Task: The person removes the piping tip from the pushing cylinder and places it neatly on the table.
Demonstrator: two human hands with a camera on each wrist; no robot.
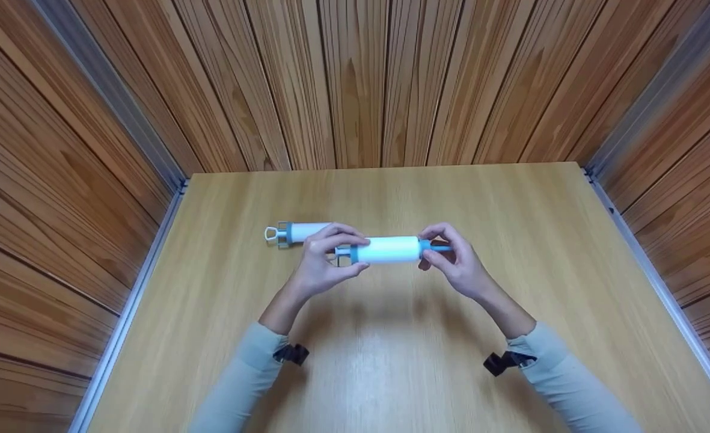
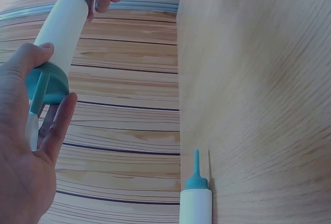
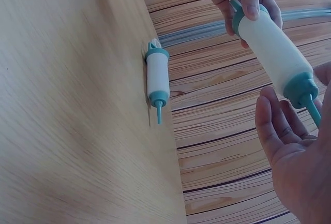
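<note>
Level over the table, both hands hold a white hand pump with teal end caps and a thin teal nozzle. My left hand grips its handle end, thumb and fingers on either side of the barrel by the cap. At the nozzle end, my right hand has thumb and fingers around the teal cap. A second, matching hand pump lies on the table behind the left hand, its looped handle toward the left. In the head view the left fingers hide its nozzle end; the left wrist view shows that nozzle.
The light wooden table is bounded by wood-plank walls at the back and both sides. Metal rails run along its side edges. A dark camera strap sits on each wrist.
</note>
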